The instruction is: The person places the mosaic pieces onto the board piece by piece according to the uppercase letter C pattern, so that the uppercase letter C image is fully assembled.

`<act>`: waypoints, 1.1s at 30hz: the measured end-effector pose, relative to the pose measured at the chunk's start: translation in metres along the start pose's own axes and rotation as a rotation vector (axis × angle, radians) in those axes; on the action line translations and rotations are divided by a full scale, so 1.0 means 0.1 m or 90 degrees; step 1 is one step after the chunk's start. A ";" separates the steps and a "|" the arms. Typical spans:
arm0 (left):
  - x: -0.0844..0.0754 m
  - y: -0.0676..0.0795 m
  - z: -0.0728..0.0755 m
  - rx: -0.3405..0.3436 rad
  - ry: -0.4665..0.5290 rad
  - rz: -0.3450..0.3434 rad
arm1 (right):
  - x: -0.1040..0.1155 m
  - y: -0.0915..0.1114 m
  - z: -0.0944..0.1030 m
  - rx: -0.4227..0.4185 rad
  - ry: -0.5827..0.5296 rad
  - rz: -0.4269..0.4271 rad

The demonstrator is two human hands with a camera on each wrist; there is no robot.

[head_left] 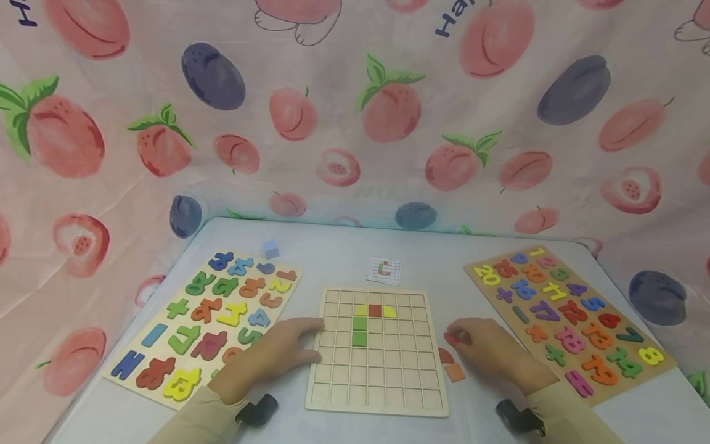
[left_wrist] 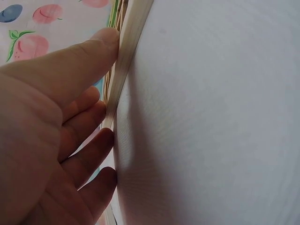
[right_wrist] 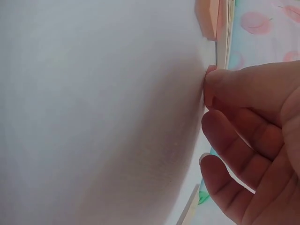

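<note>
A wooden grid board [head_left: 377, 394] lies flat between both hands. My left hand [head_left: 283, 342] rests against its left edge, with the thumb and fingertips touching the rim [left_wrist: 123, 65] in the left wrist view. To the right of the board, my right hand [head_left: 485, 342] pinches a small red piece [head_left: 450, 339] between thumb and finger, low over the table. The piece's exact shape is partly hidden. On the board sit a red square [head_left: 375, 311], two yellow curved pieces [head_left: 391, 312] beside it, and two green squares [head_left: 359, 338] in a column below the left one.
An orange square [head_left: 455, 372] and a red rounded piece [head_left: 445, 356] lie by the board's right edge. Behind the board is a pattern card [head_left: 384, 270]. Number boards stand left [head_left: 166, 394] and right [head_left: 532, 370]. A blue cube [head_left: 270, 249] sits at the back left.
</note>
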State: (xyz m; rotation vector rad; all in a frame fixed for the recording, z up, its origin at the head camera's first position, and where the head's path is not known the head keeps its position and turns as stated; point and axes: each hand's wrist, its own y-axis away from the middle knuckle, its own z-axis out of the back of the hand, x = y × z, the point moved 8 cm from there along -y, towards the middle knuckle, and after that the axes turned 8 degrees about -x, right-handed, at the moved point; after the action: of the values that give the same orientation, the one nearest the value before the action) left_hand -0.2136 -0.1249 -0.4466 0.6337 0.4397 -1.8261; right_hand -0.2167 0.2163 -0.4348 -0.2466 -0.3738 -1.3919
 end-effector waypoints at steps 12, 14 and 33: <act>-0.02 0.00 0.01 -0.007 -0.002 -0.008 | -0.01 -0.02 0.01 -0.001 0.010 -0.003; -0.02 0.00 0.00 -0.006 -0.003 -0.010 | -0.01 -0.01 0.01 0.000 0.009 -0.006; -0.04 0.01 0.01 -0.001 -0.002 0.015 | 0.26 0.00 0.15 -0.023 -0.004 0.020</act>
State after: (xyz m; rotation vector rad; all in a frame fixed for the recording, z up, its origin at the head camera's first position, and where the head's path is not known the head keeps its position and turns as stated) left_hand -0.2118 -0.1231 -0.4437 0.6329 0.4296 -1.8035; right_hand -0.2146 0.1983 -0.4109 -0.2855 -0.3493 -1.3675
